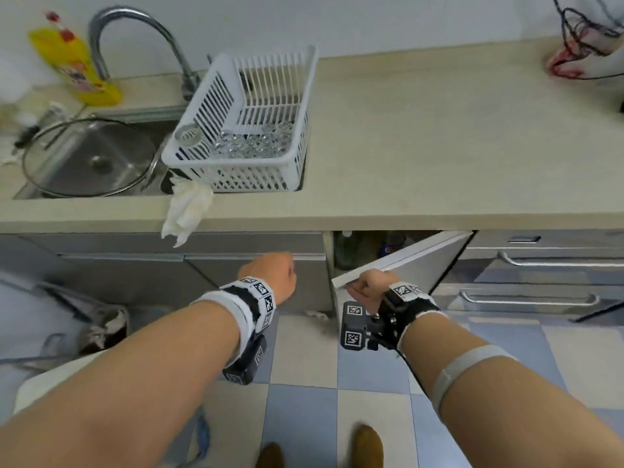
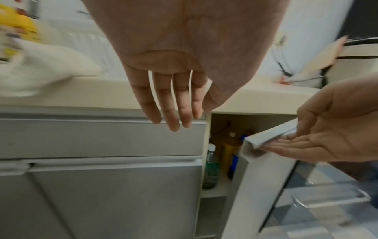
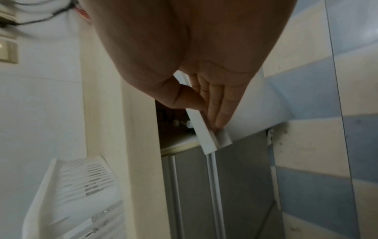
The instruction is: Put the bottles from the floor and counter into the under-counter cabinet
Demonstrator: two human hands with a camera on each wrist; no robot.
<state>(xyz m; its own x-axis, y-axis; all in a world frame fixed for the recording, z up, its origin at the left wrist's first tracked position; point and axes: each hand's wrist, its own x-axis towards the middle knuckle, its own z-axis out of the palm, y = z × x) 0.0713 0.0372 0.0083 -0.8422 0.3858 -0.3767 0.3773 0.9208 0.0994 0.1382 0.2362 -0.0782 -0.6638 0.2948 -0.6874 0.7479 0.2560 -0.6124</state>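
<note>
The under-counter cabinet door [image 1: 412, 261] stands partly open. My right hand [image 1: 366, 287] pinches its top edge, thumb on top and fingers underneath, as the right wrist view shows [image 3: 204, 105]. Inside the cabinet stand a green bottle [image 2: 210, 168] and an amber bottle [image 2: 230, 150]; more bottles behind them are partly hidden by the door. My left hand [image 1: 277, 275] hangs empty in front of the shut grey cabinet to the left, with its fingers [image 2: 174, 110] straight and pointing down. A yellow bottle [image 1: 74, 65] stands on the counter behind the sink.
A white dish basket [image 1: 202, 106] with glassware sits over the sink's right side. A glass lid [image 1: 91, 157] lies in the sink and a crumpled paper towel [image 1: 187, 211] hangs over the counter edge. Drawers with metal handles [image 1: 540, 261] are right of the door. The floor [image 1: 304, 349] is checked tile.
</note>
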